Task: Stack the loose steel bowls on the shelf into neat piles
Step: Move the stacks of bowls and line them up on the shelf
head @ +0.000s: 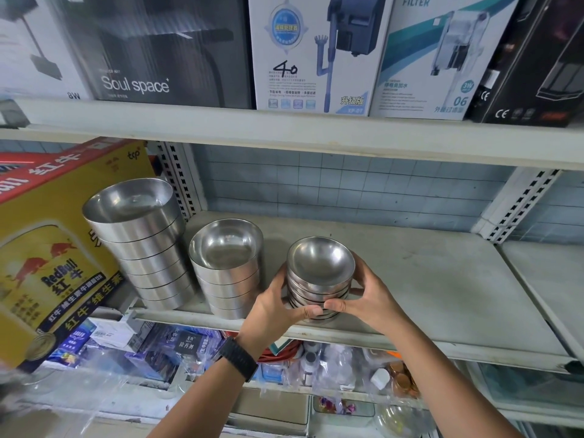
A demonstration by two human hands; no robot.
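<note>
Three piles of steel bowls stand on the grey middle shelf (426, 279). The tallest pile of large bowls (139, 241) is at the left, leaning against a yellow carton. A medium pile (227, 267) stands beside it. The small pile (320, 276) sits near the shelf's front edge. My left hand (278, 308) grips the small pile's left side and my right hand (366, 298) grips its right side; thumbs meet in front, near its base. A black watch is on my left wrist.
A yellow and red Red Bull carton (53, 248) fills the shelf's left end. Boxed aquarium filters (316, 52) line the upper shelf. Bagged goods and small boxes (177, 346) crowd the shelf below. Bare shelf surface lies right of the small pile.
</note>
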